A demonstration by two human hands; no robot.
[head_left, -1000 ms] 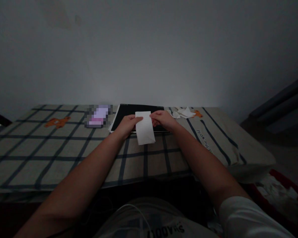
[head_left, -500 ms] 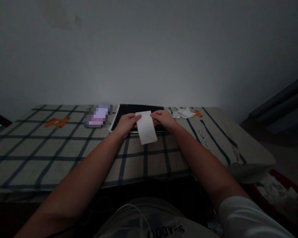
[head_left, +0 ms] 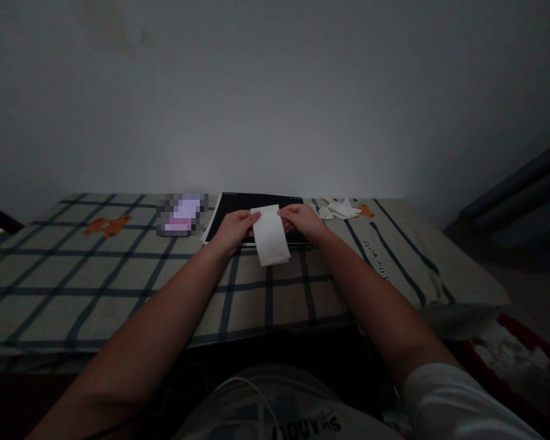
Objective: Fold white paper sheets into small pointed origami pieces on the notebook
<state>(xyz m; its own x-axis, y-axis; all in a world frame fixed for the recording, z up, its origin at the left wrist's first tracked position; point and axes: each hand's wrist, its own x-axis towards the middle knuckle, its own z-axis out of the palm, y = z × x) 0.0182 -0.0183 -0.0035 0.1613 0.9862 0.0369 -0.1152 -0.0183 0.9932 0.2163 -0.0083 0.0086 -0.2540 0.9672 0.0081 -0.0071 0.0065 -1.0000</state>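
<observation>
A white strip of paper (head_left: 272,239) hangs between my hands, with a crease near its top edge and its lower end slightly apart in layers. My left hand (head_left: 235,230) pinches its upper left edge. At the upper right corner, my right hand (head_left: 305,220) grips it between thumb and fingers. Behind and below the hands lies a black notebook or folder (head_left: 256,200) with white sheets under its left side. To the right of it are several white paper pieces (head_left: 343,209).
A checked cloth (head_left: 119,269) covers the table, which stands against a pale wall. A blurred phone-like object (head_left: 182,214) lies left of the black notebook. A red container (head_left: 516,354) with white scraps is at the lower right.
Both hands keep their hold on the paper strip and have hardly moved. The strip's lower end is raised very slightly, with its layers a bit more apart.
</observation>
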